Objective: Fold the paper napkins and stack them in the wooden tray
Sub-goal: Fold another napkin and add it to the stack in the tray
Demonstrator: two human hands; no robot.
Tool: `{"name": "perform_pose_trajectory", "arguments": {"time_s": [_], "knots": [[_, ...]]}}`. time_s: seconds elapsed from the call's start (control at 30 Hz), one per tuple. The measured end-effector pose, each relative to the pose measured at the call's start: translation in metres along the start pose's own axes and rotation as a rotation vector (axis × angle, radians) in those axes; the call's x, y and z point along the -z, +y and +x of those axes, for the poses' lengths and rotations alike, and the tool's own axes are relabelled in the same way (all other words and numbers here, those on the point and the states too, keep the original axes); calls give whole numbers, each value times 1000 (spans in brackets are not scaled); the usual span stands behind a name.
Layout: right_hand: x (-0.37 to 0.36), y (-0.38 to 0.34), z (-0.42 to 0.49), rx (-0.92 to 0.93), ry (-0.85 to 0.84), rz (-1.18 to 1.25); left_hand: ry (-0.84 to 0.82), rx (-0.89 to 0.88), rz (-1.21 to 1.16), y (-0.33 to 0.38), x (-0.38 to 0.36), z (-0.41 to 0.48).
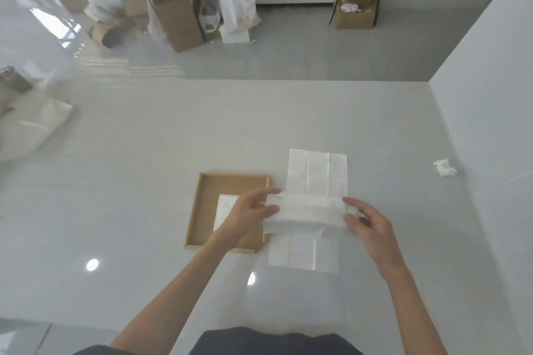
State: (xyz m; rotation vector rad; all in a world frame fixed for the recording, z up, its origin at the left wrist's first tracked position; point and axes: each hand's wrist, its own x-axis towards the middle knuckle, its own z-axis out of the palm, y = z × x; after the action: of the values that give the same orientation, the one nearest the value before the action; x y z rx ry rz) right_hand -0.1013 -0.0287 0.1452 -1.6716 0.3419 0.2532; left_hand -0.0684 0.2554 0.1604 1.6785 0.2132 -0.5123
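A folded white napkin (305, 210) hangs between my two hands just above the table. My left hand (248, 212) pinches its left end and my right hand (364, 223) pinches its right end. Below it, one unfolded napkin (317, 171) lies flat on the far side and another (302, 252) on the near side. The wooden tray (202, 210) sits to the left, with a folded napkin (225, 209) inside it, partly hidden by my left hand.
A crumpled tissue (444, 167) lies at the right near the white wall (490, 95). The table's far edge (288, 79) runs across the middle. Cardboard boxes (173, 8) and bags stand on the floor beyond; a white bag (31, 124) sits at the left.
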Motion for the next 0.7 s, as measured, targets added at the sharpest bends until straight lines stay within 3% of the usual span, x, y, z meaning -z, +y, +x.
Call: {"name": "perform_pose_trajectory", "arguments": {"time_s": [0.3, 0.43, 0.7], "knots": [[-86, -46, 18, 113, -10, 6, 206, -36, -32, 7, 86, -15], [-100, -54, 19, 120, -2, -24, 207, -73, -25, 9, 101, -14], [-98, -53, 16, 133, 37, -119, 261, -109, 219, 7, 106, -12]]}}
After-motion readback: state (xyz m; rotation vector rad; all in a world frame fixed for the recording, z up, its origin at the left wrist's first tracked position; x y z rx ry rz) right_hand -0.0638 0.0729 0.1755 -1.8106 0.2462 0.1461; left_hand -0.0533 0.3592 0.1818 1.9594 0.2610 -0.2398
